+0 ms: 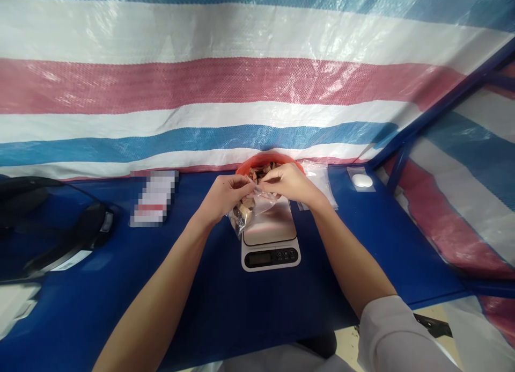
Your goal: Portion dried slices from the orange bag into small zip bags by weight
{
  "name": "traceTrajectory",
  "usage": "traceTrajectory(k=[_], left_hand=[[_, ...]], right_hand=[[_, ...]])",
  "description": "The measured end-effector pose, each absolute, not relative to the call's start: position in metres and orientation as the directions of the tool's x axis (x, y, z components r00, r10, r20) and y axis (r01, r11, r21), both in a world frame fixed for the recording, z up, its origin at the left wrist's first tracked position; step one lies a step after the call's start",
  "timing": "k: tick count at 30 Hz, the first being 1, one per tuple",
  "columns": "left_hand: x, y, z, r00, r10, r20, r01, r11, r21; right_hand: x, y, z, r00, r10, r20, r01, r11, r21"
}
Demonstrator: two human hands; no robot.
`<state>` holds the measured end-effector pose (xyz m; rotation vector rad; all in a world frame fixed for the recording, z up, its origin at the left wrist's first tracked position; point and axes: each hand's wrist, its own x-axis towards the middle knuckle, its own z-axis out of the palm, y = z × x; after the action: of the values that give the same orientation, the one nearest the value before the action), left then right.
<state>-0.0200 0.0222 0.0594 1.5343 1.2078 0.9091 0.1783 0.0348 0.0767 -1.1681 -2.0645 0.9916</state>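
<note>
Your left hand (225,194) and right hand (290,183) pinch top edge of clear bag (240,223), frame centre, at scale (270,233). Slack pinch could tip bag, spilling tan pieces (247,206) onto worktop (241,318).

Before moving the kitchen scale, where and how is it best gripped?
Likely by the white base near its front, from left and right: straight side edges show there, with display and buttons between, while the clear bag hides the left rear.
</note>
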Motion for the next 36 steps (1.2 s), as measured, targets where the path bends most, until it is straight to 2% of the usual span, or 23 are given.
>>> traceTrajectory(k=[4,8,14,22,25,29,32,36], left_hand=[[-0.024,0.022,0.062,0.224,0.974,-0.032,0.28,-0.033,0.96],[-0.027,0.022,0.064,0.19,0.981,-0.029,0.294,-0.029,0.955],[-0.019,0.016,0.071,0.2,0.98,-0.021,0.296,-0.04,0.954],[-0.018,0.019,0.062,0.165,0.986,-0.023,0.238,-0.017,0.971],[-0.015,0.019,0.06,0.142,0.989,-0.034,0.244,-0.001,0.97],[-0.012,0.018,0.06,0.128,0.991,-0.046,0.26,0.011,0.965],[-0.011,0.018,0.059,0.114,0.993,-0.038,0.288,0.003,0.958],[-0.013,0.019,0.057,0.113,0.993,-0.011,0.314,-0.026,0.949]], right_hand=[[0.181,0.037,0.076,-0.415,0.898,0.142,0.469,0.345,-0.813],[0.187,0.041,0.074,-0.387,0.912,0.136,0.361,0.286,-0.888],[0.185,0.039,0.073,-0.481,0.874,0.076,0.268,0.229,-0.936],[0.186,0.04,0.073,-0.535,0.842,0.062,0.315,0.267,-0.911],[0.186,0.034,0.082,-0.519,0.851,0.083,0.442,0.35,-0.826],[0.182,0.025,0.094,-0.489,0.857,0.163,0.656,0.484,-0.58],[0.178,0.021,0.097,-0.481,0.853,0.205,0.744,0.52,-0.42],[0.175,0.023,0.094,-0.474,0.857,0.204,0.775,0.516,-0.366]])
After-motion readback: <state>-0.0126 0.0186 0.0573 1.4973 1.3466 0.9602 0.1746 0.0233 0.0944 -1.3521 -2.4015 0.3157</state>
